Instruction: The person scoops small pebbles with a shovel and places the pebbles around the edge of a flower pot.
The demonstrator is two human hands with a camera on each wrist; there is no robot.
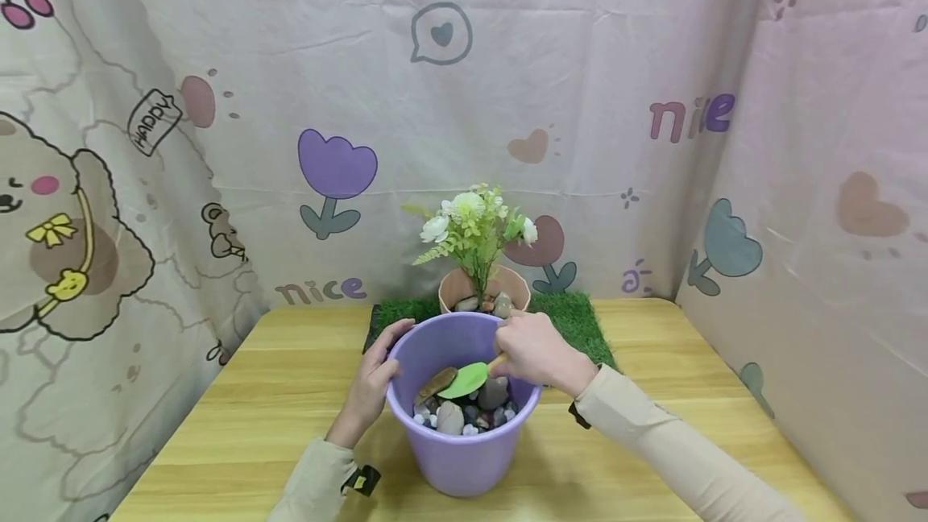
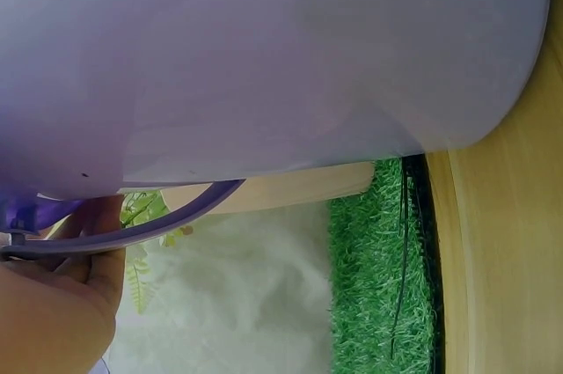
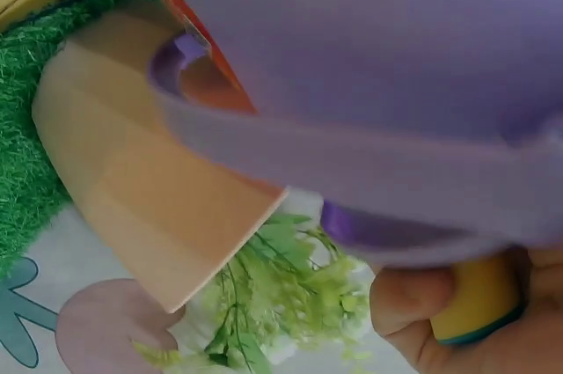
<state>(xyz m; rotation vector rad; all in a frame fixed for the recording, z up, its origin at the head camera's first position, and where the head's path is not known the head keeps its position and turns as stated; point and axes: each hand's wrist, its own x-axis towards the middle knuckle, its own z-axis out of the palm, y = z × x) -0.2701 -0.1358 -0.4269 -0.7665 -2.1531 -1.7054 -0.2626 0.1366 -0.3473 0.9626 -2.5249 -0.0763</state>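
Beige sleeves (image 1: 652,433) run in from the lower edge, dark straps at the wrists, over a table of yellowish wood-grain boards (image 1: 290,393). Between them stands a tall, round, light-purple plastic bucket (image 1: 464,461), upright, with a loose bed of rounded grey, brown and white stones (image 1: 450,419) inside. The left hand (image 1: 373,381) grasps the bucket's left rim, thumb over the edge and fingers along the outside. The right hand's (image 1: 540,349) fingers are curled round the yellow handle of a small trowel with a bright-green blade (image 1: 467,379); the blade is down inside the bucket, slanting just above the stones. Behind the bucket, a peach-coloured faceted pot (image 3: 149,154) with white artificial flowers and leafy sprigs (image 1: 467,220) stands on a green artificial-grass mat (image 1: 580,325).
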